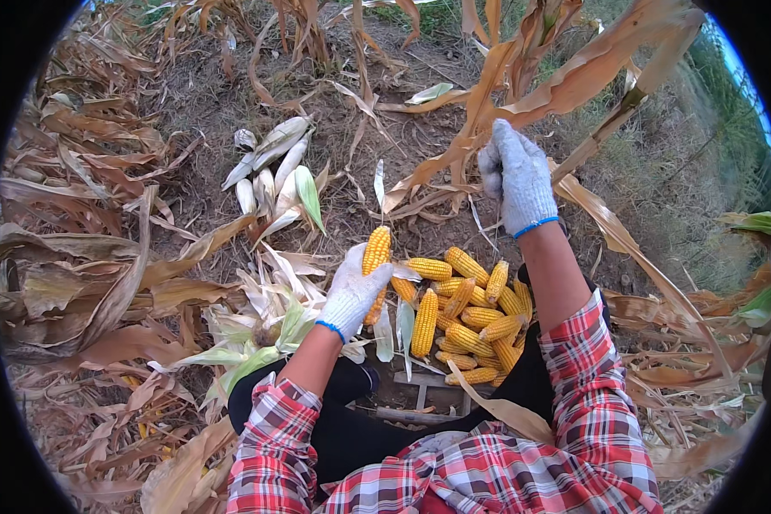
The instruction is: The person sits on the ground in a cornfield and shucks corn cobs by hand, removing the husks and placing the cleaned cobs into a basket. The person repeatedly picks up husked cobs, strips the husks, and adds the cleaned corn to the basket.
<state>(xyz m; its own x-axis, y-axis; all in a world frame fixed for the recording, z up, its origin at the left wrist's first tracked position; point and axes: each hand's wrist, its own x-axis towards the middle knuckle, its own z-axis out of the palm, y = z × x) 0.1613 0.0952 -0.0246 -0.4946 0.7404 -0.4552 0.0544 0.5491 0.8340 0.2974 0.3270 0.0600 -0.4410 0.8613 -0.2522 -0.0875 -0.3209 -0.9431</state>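
My left hand (358,289), in a white knit glove with a blue cuff edge, grips a husked yellow corn cob (376,249) upright. In a matching glove, my right hand (517,170) is raised farther forward with its fingers curled, beside a dry corn leaf; whether it holds anything cannot be told. A pile of husked corn cobs (468,344) lies between my legs. Pale stripped husks (283,289) are heaped left of my left hand. Beyond them, several ears of corn still in their husks (283,151) lie on the soil.
Dry corn stalks and leaves (565,83) reach over the ground at the upper right. More dry leaves (83,257) cover the left side. A wooden frame (417,414) is on the ground between my legs, below the cobs. One loose dry leaf (511,411) rests by my right thigh.
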